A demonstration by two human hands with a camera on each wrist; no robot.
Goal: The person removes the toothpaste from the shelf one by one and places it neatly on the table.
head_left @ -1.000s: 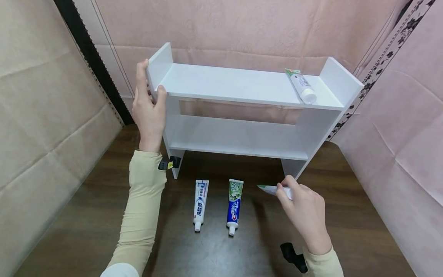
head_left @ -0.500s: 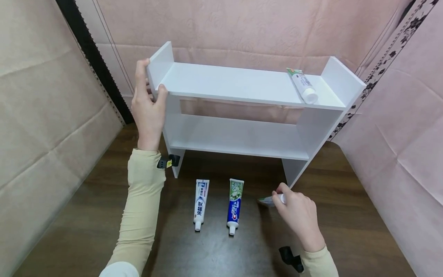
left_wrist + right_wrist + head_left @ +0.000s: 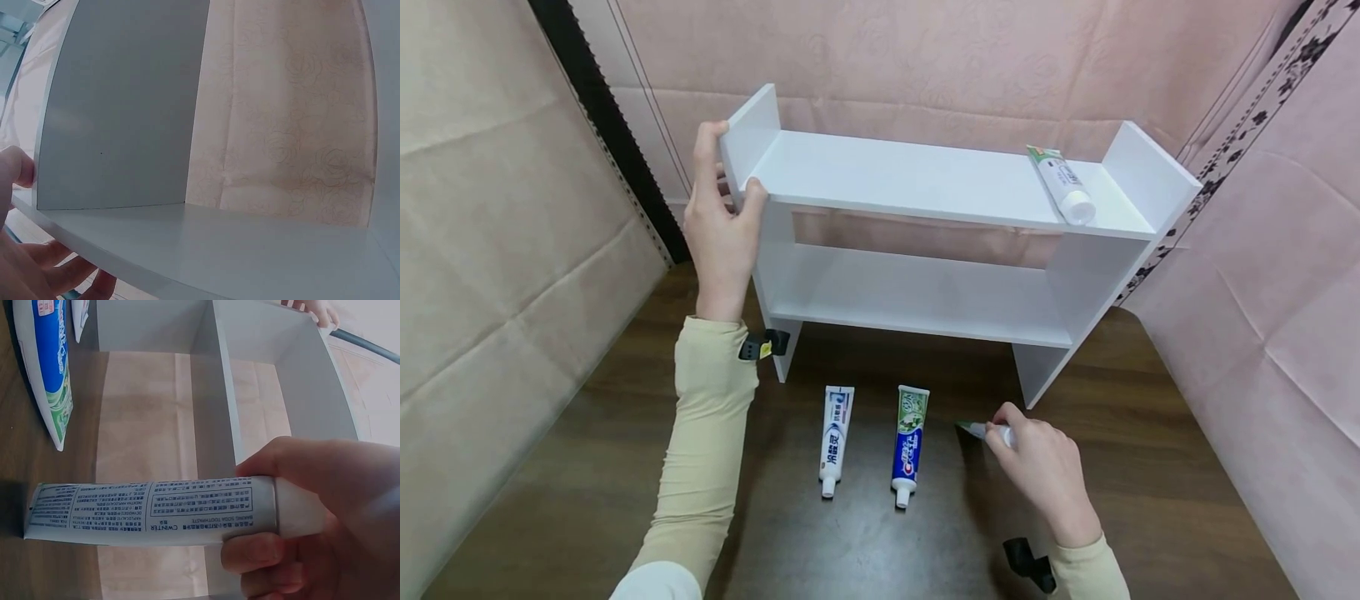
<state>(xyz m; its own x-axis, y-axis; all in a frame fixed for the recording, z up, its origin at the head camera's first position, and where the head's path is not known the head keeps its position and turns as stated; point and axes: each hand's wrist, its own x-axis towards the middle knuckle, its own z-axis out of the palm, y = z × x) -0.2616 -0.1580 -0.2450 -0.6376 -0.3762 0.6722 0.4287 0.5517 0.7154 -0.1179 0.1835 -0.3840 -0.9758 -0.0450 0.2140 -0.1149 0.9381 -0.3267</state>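
A white two-tier shelf (image 3: 917,292) stands on the table, its left side panel gripped by my left hand (image 3: 722,237). In the left wrist view, fingers curl around the panel with the thumb on the other side. My right hand (image 3: 1041,467) pinches a toothpaste tube (image 3: 150,509) near its white cap, in front of the shelf's right leg. The tube's flat end points left, close to the tabletop. Left of it lie a blue and green toothpaste tube (image 3: 909,442) and a white and blue one (image 3: 835,437), caps toward me.
Another toothpaste tube (image 3: 1062,185) lies at the right end of the shelf's top board. Pale pink cloth (image 3: 925,58) hangs behind the shelf, and cloth walls rise on both sides of the brown wooden table (image 3: 865,550).
My right hand has moved down and slightly left with the tube, turning its flat end toward the table. My left hand keeps its grip on the shelf.
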